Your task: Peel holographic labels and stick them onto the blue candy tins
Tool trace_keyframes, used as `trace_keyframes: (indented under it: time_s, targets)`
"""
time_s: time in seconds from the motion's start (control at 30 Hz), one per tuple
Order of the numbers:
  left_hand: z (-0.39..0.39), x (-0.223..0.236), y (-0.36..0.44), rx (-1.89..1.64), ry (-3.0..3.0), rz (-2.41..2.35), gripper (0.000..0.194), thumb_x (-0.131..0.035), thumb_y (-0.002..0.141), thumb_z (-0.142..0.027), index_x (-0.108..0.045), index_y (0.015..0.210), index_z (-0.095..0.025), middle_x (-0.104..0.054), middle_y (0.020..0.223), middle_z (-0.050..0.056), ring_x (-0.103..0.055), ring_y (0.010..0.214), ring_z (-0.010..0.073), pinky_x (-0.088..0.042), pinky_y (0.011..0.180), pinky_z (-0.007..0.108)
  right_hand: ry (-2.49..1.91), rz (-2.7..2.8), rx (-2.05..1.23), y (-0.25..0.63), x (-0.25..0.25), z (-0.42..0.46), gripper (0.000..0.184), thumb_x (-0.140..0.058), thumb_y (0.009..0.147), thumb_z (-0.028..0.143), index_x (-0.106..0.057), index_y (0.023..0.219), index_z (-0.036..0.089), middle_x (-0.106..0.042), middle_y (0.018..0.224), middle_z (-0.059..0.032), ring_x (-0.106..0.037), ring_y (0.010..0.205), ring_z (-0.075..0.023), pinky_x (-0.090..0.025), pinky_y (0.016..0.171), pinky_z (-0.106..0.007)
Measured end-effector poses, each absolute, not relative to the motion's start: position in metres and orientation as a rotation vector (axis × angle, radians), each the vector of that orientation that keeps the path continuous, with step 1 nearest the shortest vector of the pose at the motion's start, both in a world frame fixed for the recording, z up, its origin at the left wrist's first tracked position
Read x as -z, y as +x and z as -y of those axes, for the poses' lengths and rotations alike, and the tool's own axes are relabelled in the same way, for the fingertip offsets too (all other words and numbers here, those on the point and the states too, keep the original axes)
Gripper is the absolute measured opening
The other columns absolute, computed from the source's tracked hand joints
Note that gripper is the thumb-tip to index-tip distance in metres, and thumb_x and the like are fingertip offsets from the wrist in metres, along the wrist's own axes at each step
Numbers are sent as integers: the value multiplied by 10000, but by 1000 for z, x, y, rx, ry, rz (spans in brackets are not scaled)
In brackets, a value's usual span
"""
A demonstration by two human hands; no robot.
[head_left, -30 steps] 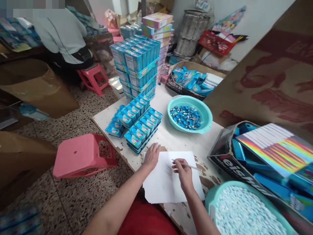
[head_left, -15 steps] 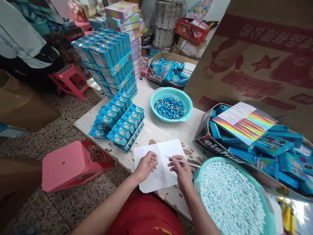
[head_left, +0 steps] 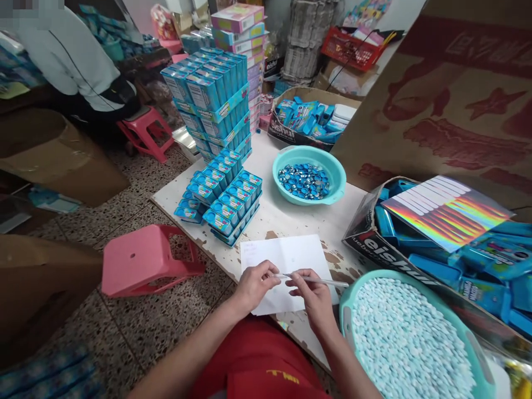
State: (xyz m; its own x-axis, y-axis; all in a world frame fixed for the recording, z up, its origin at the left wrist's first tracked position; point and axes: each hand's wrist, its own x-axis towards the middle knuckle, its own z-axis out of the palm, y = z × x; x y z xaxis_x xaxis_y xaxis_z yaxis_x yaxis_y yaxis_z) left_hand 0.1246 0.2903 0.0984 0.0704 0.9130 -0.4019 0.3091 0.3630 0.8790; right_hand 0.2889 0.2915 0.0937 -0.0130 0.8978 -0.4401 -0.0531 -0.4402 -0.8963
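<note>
Both hands at lower centre, viewed from my end. Right hand point(head_left: 312, 293) has the pen point(head_left: 330, 282) in a fingertip grip, pen lying near level over the paper point(head_left: 286, 248). Left hand point(head_left: 254, 285) is in a narrow pinch, looks closed on the pen's front end; cap or bare tip, I can't tell. I'd steady the right and let the left do the fine work, straight along the pen's axis, no sideways bend. Thin shaft, could roll, so I'd want thumb and fingers opposed. Back end points at the tub point(head_left: 346, 313), lower right; I can't judge the gap, so I'd watch for a knock. Paper is loose under the hands; I'd stay light on it so it doesn't slide or get marked. Beyond, trays point(head_left: 233, 208) and bowl point(head_left: 336, 180) sit well apart from the fingers.
</note>
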Motion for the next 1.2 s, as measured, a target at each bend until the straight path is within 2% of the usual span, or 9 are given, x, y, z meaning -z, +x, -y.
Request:
trace_keyframes:
  time_s: [0.23,0.4,0.6,0.77,0.83,0.9,1.0,1.07,1.2]
  targets:
    - [-280,-94,127,-650,1270,-1466,145,-572,761,-319,-627,846,-215,-658,757,-24,-582,738,133,-411,663,223,-1461,808,-1721,289,-88,-282,404,-780,609,513,-623,732,161,-638,660,-36,-633,655,-188,-496,516,-245]
    - [-260,-87,132,-647,1243,-1405,130,-534,772,-291,-632,806,-212,-667,715,-30,-583,661,118,-422,637,207,-1462,564,-1885,281,-79,-261,400,-835,536,474,-659,697,153,-630,633,-31,-596,592,-151,-463,441,-203]
    - [-238,-74,130,-587,1322,-1557,144,-502,787,-258,-629,732,-217,-677,692,-23,-583,659,127,-404,642,214,-1468,387,-2008,270,-70,-246,368,-853,530,435,-677,701,161,-601,590,2,-548,542,-102,-475,455,-174]
    - [-242,-71,126,-575,1278,-1611,152,-489,802,-286,-626,769,-229,-665,709,-26,-582,668,131,-404,648,220,-1509,476,-2064,266,-57,-259,369,-833,553,452,-682,702,150,-610,617,-15,-577,581,-126,-462,435,-171]
    - [-243,-67,119,-578,1245,-1553,155,-519,797,-343,-621,847,-238,-669,760,-24,-590,709,138,-414,665,224,-1514,550,-2051,268,-53,-265,379,-824,557,471,-670,696,154,-636,675,-30,-601,622,-144,-485,470,-196]
    - [-239,-54,108,-632,1131,-1581,226,-548,771,-408,-595,903,-229,-665,830,-3,-597,771,153,-432,696,237,-1510,630,-1971,273,-51,-268,392,-807,567,502,-652,686,162,-661,762,-44,-624,721,-167,-528,594,-242]
    - [-224,-20,90,-695,789,-1890,340,-560,723,-501,-537,870,-195,-632,844,40,-593,809,181,-448,741,283,-1557,682,-1814,287,-47,-269,425,-776,577,553,-624,695,174,-679,807,-54,-622,786,-177,-517,740,-286]
    - [-214,1,86,-664,508,-2030,416,-574,681,-567,-502,834,-188,-614,813,46,-591,793,191,-450,720,300,-1617,661,-1772,296,-45,-267,473,-766,562,583,-621,770,184,-679,743,-43,-605,703,-165,-506,722,-297]
    - [-207,18,102,-590,163,-1800,441,-595,653,-597,-448,752,-193,-595,697,6,-588,647,154,-429,606,267,-1676,647,-1776,305,-45,-260,546,-763,542,596,-606,872,191,-668,681,-29,-594,650,-182,-489,685,-327]
